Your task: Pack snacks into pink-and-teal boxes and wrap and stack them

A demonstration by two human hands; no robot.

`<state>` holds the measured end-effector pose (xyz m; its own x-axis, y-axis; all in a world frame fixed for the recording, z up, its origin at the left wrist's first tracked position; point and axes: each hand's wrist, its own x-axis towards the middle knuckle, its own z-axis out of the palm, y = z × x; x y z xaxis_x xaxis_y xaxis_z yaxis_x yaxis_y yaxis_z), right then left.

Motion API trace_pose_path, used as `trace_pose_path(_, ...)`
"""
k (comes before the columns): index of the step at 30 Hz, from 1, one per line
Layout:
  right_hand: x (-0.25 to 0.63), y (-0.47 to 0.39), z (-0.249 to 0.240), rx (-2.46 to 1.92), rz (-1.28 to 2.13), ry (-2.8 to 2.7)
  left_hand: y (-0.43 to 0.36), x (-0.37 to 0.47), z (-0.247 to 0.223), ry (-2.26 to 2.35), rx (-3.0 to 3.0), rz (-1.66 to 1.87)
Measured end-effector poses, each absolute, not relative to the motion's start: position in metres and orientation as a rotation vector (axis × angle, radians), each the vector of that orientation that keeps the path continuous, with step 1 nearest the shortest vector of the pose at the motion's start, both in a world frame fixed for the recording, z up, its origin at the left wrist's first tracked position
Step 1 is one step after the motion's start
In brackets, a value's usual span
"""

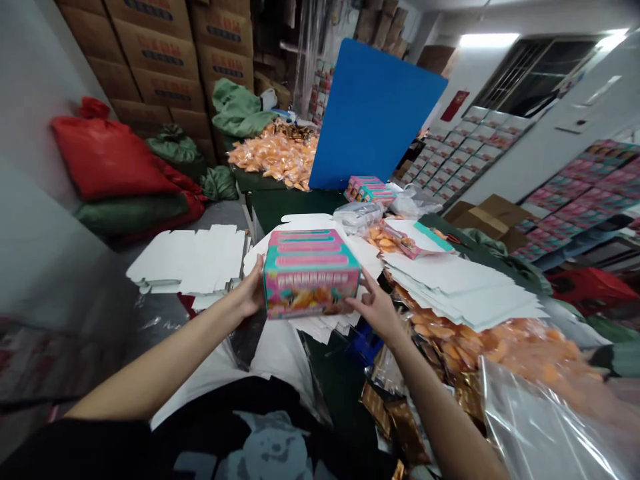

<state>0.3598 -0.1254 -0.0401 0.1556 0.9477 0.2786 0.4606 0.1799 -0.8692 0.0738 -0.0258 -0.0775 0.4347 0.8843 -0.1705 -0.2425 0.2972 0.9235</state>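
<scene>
A closed pink and teal printed box [313, 273] is held up between both hands, over the near edge of the green table. My left hand [253, 290] presses on its left end, the thumb partly hidden by the box. On the right end, my right hand [376, 305] has its fingers and thumb against the side and lower corner. White card sheets [325, 325] lie beneath and behind the box. Flat white cartons [200, 257] are stacked at the left, and more white card [460, 280] lies at the right.
Orange packets [500, 347] and gold sachets [407, 427] cover the near right. A blue panel [377, 113] stands behind, beside finished boxes [370, 190]. More orange packets [277, 153] are heaped at the back. Red sacks [115, 157] sit at left; clear plastic [550, 427] is at near right.
</scene>
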Motion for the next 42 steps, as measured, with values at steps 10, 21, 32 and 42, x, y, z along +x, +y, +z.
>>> trace_pose_path(10,0.332,-0.165,-0.087,-1.493,0.553,-1.586,-0.063,0.063,-0.118,0.696,0.681,0.853)
trace_pose_path(21,0.290,-0.101,-0.058,-0.995,0.032,-2.224,-0.062,-0.045,-0.119,0.502,0.515,0.984)
trace_pose_path(32,0.118,-0.043,-0.042,0.084,-0.124,-2.493,-0.165,-0.185,-0.178,0.442,0.327,1.648)
trace_pose_path(42,0.024,-0.075,-0.060,0.393,0.799,-2.478,-0.311,-0.192,-0.206,0.599,0.167,2.087)
